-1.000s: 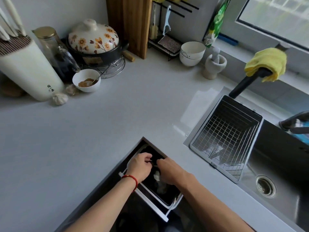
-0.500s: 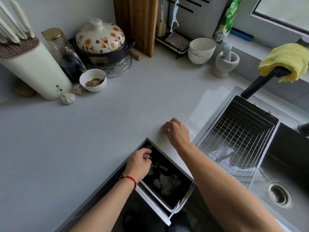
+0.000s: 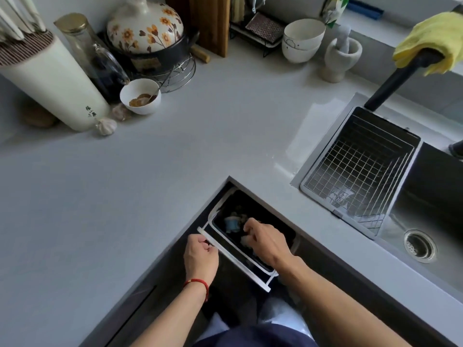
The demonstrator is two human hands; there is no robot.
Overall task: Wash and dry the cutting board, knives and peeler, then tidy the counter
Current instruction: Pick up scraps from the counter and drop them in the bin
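While left hand (image 3: 200, 256) grips bin (image 3: 253, 261) — cutting board (image 3: 209, 23) stands upright.

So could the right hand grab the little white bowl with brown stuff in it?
Probably yes. The right hand is down over the black bin, and only bare grey counter lies between it and the small white bowl.

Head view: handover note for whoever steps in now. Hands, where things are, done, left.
Left hand pinches the white frame of the pull-out trash bin below the counter edge.
Right hand is over the bin, fingers curled; whether it holds scraps cannot be told.
Knives sit in the white knife block; wooden cutting board leans on the wall by the rack. Peeler not clearly visible.
Counter looks wiped.
Left: finish at the bin, push it in.
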